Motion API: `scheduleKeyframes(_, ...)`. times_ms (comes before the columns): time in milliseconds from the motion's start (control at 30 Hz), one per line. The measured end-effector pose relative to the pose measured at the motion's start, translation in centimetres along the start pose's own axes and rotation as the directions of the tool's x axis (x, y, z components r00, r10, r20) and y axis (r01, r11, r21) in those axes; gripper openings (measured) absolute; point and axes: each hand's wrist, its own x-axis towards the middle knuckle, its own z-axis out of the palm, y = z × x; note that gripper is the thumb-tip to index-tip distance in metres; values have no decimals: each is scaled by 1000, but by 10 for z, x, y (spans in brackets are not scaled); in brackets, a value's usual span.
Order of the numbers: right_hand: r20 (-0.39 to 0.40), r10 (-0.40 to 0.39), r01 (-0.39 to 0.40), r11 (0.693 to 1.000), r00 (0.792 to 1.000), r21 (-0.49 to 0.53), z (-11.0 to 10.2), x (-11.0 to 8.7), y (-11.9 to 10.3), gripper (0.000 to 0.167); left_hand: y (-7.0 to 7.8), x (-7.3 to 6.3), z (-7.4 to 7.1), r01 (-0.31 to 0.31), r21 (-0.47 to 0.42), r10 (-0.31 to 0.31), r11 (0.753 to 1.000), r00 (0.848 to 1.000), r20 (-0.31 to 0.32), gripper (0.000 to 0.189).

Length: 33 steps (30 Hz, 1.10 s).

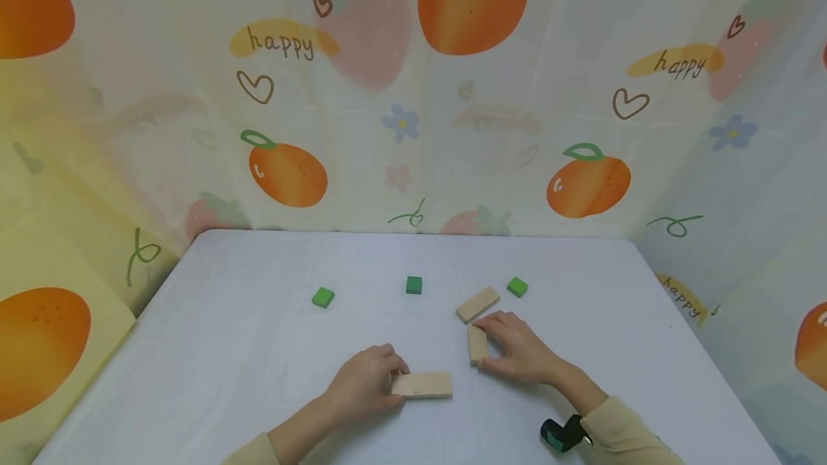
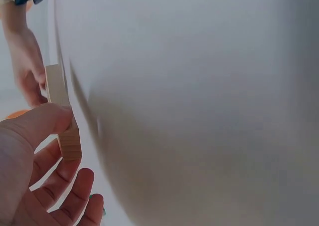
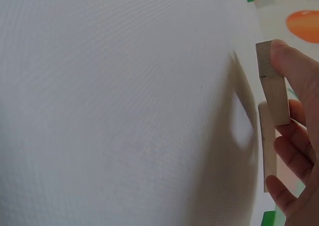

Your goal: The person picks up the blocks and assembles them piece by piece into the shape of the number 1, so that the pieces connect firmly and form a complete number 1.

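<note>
My left hand (image 1: 365, 382) pinches the left end of a flat pale wooden block (image 1: 423, 384) that lies crosswise near the front of the table. In the left wrist view the thumb presses on one side of this block (image 2: 56, 86), fingers curled behind it. Farther right, my right hand (image 1: 523, 350) grips a second wooden block (image 1: 477, 345) between thumb and fingertips, its long side pointing away from me. The right wrist view shows that block (image 3: 275, 94) held up off the cloth. Just beyond it a third wooden block (image 1: 478, 305) lies at a slant.
Three small green blocks are spread along the back: one at left (image 1: 323, 298), a darker one in the middle (image 1: 414, 285), one at right (image 1: 517, 286). White cloth covers the table (image 1: 226, 321). A fruit-patterned curtain (image 1: 362, 163) hangs behind. A black device (image 1: 562, 434) sits at my right wrist.
</note>
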Motion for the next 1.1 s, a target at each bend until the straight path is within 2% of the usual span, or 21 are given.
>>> scheduleKeyframes(167,34,32,-32,999,999,12,0,2,-1,57,5,1,5,-11,-10,11,1000,1000,10,27)
scheduleKeyframes(467,83,67,-71,997,994,42,2,8,-6,59,11,6,12,23,-14,-22,1000,998,55,26)
scheduleKeyframes(667,104,81,-86,995,991,41,2,14,-12,59,12,7,14,18,-8,-18,1000,998,59,26)
scheduleKeyframes(867,86,64,-68,997,994,43,2,20,-17,59,12,7,17,-7,9,7,1000,999,36,27)
scheduleKeyframes(967,73,45,-48,998,996,45,3,23,-19,59,12,8,16,0,6,0,1000,999,53,28)
scheduleKeyframes(1100,95,39,-44,997,995,56,6,25,-22,59,11,9,15,17,-9,-16,1000,996,89,28)
